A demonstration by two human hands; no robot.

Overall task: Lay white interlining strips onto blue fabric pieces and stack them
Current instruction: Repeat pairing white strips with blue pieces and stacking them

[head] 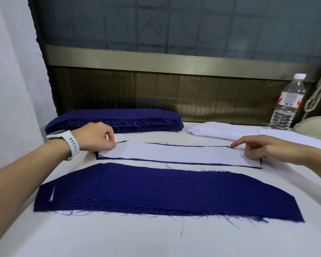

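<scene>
At the near edge of a white cloth-covered table (156, 242), a long dark blue fabric piece with slanted ends and frayed threads (156, 191) lies flat, stretching almost the full width of the view. Just beyond it, set apart by a narrow gap of bare table, a white rectangular interlining strip (174, 153) lies on top of a second dark blue fabric piece (193, 162), which shows only as a thin blue border around the strip. The person's left hand (98, 136), with a white wristwatch (71, 143) on the wrist, pinches the left end of the strip between curled fingers and thumb. The right hand (258, 147) is at the strip's right end: its index finger stretches out straight to the far right corner, while the thumb and other fingers curl down onto the strip's edge. Farther back on the left sits a thick stack of dark blue fabric pieces (119, 119) with loose threads. To its right lies a pile of white interlining strips (211, 132). At the far right stands a clear plastic water bottle with a white cap (287, 104), upright against a dark panelled wall (174, 89).
</scene>
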